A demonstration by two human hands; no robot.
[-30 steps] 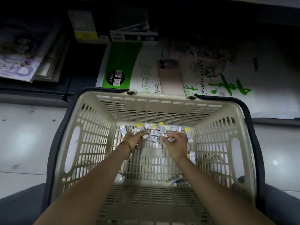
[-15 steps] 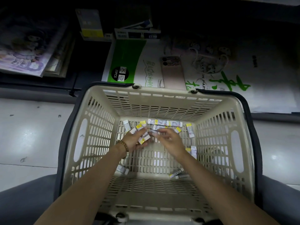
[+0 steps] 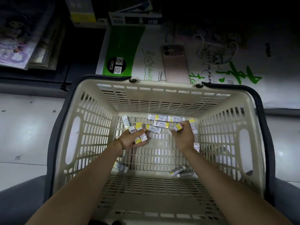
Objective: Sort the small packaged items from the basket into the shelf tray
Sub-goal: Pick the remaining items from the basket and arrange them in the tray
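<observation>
A pale tiled floor (image 3: 24, 135) fills the lower part of the view, and on it stands a beige slatted basket (image 3: 162, 103) with a dark handle (image 3: 259, 101) folded down around its rim. Beyond the basket's far edge lies a large white and green pack of sketch paper (image 3: 123, 51), with a pinkish phone (image 3: 176, 64) lying face down on it; to the left, magazines (image 3: 16, 51) lean on a dark shelf. Both of the person's bare forearms reach down into the basket. The left hand (image 3: 131, 140), with a beaded bracelet (image 3: 121, 143) at the wrist, lies palm up with fingers curled round several small boxes (image 3: 140, 138), white with yellow ends. The right hand (image 3: 183, 137) is just beside the far right corner, back upward, its fingertips pinching one yellow-ended box (image 3: 178, 127). More of the small boxes lie loose on the basket floor: a row along the far wall (image 3: 162, 118), a few between the two hands, a couple at the near right (image 3: 178, 170) and one at the near left (image 3: 120, 166).
</observation>
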